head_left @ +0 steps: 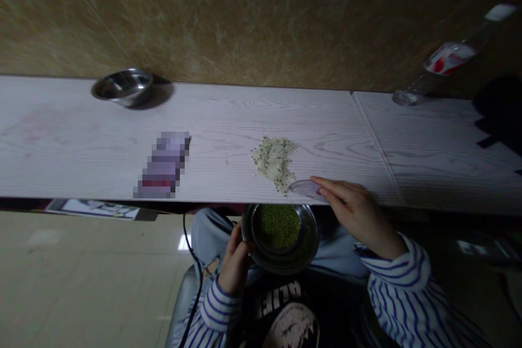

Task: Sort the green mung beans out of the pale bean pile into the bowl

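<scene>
My left hand (236, 261) grips the rim of a metal bowl (308, 250), held just below the table's front edge over my lap. Green mung beans (279, 225) cover much of the bowl's inside. My right hand (359, 209) pinches a thin, clear, rounded plastic piece (305, 188), perhaps a lid, low over the tabletop. Its left tip is at the edge of a pile of white rice (273, 160), which has green beans scattered through it. The pile lies on the table just beyond the bowl.
A second metal bowl (126, 89) stands by the wall at the back left. A blurred flat rectangular item (165, 163) lies left of the rice. At the back right stands a clear bottle (444, 60) with a white cap. A dark object (499, 114) sits at the far right.
</scene>
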The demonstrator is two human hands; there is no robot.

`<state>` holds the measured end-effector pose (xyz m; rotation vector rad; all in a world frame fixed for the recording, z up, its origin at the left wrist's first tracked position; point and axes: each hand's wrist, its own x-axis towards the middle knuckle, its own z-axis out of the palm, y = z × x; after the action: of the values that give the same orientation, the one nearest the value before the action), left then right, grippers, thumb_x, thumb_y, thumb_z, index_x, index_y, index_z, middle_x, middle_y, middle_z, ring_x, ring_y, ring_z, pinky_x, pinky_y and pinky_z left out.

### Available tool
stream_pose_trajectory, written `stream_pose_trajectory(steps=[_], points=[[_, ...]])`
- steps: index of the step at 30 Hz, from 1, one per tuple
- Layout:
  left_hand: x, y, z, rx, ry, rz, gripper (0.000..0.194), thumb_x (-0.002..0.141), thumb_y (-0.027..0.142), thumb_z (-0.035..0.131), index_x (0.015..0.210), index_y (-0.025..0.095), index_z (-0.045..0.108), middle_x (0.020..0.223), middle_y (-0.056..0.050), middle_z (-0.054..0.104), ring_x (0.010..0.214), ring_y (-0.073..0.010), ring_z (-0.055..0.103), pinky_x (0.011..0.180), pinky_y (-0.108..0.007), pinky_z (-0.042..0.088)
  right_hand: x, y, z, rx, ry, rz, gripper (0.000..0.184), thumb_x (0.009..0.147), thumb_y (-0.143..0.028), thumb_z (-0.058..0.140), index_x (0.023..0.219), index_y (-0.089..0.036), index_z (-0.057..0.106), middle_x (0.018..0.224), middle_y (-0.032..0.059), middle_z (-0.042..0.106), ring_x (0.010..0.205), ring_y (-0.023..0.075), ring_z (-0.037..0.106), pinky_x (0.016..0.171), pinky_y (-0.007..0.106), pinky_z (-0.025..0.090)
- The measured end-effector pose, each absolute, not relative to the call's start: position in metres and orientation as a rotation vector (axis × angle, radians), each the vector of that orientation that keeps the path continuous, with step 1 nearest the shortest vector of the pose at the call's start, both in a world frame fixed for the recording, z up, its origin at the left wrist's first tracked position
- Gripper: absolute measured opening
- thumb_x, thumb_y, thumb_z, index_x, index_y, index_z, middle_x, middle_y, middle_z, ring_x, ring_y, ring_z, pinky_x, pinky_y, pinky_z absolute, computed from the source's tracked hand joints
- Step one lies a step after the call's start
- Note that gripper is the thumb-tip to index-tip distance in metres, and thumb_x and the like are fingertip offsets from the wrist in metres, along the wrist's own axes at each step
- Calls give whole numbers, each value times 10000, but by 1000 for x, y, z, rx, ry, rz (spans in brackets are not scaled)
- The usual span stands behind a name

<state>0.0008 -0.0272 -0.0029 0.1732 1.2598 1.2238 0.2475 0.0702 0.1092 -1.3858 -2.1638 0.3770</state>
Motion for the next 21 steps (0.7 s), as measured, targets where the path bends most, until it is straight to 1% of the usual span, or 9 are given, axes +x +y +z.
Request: stream_pose_trajectory(steps=[2, 5, 10, 13, 15, 17, 19, 21], points=[[0, -27, -3, 184, 1249, 1223, 621, 656, 268, 742, 1273, 236, 673, 1026, -57, 751, 839, -228, 651, 685, -314, 535, 248, 70, 111, -1385, -2165, 359, 334, 995, -158, 494, 1246, -220, 705, 1116, 64, 803, 968, 206, 767, 846, 365, 606], [0, -27, -3, 191, 1251, 1218, 653, 650, 294, 750, 1295, 245, 660, 1051, -55, 752, 885, -251, 654, 757, -356, 537, 247, 67, 115, -1380, -2190, 351, 333, 995, -161, 490, 1232, -233, 712, 1062, 53, 812, 923, 202, 769, 814, 362, 604], [1, -27, -2, 169, 1219, 1222, 604, 667, 269, 757, 1264, 239, 675, 1038, -51, 765, 896, -247, 669, 721, -323, 520, 245, 62, 118, -1380, -2228, 379, 336, 999, -158, 485, 1223, -251, 718, 1000, 35, 815, 869, 187, 760, 781, 348, 590], [1, -27, 0, 187, 1210, 1239, 567, 669, 255, 744, 1234, 247, 700, 1098, -51, 765, 1012, -270, 669, 811, -343, 520, 244, 63, 117, -1379, -2234, 395, 334, 996, -149, 484, 1211, -239, 723, 997, 37, 815, 877, 190, 762, 777, 346, 592], [1, -26, 2, 208, 1215, 1245, 569, 669, 269, 747, 1236, 248, 703, 1144, -61, 756, 1067, -292, 659, 850, -366, 517, 244, 64, 115, -1381, -2220, 389, 333, 997, -148, 485, 1222, -227, 717, 1031, 47, 813, 902, 196, 765, 804, 358, 597], [1, -26, 4, 211, 1210, 1241, 579, 667, 286, 758, 1242, 241, 701, 1136, -70, 755, 1044, -298, 664, 821, -369, 522, 246, 66, 113, -1385, -2205, 380, 337, 997, -147, 487, 1240, -217, 709, 1063, 55, 810, 927, 201, 766, 836, 371, 600], [0, -26, 5, 203, 1197, 1237, 579, 664, 281, 766, 1237, 236, 700, 1088, -66, 761, 960, -279, 672, 753, -348, 525, 247, 67, 112, -1392, -2190, 368, 336, 995, -147, 490, 1242, -214, 708, 1077, 60, 809, 938, 204, 769, 844, 375, 606], [0, -26, 6, 194, 1199, 1228, 572, 665, 261, 761, 1233, 238, 700, 1033, -49, 765, 879, -253, 668, 720, -336, 524, 248, 68, 112, -1391, -2174, 357, 334, 993, -152, 492, 1234, -220, 712, 1076, 59, 811, 931, 205, 773, 835, 373, 614]])
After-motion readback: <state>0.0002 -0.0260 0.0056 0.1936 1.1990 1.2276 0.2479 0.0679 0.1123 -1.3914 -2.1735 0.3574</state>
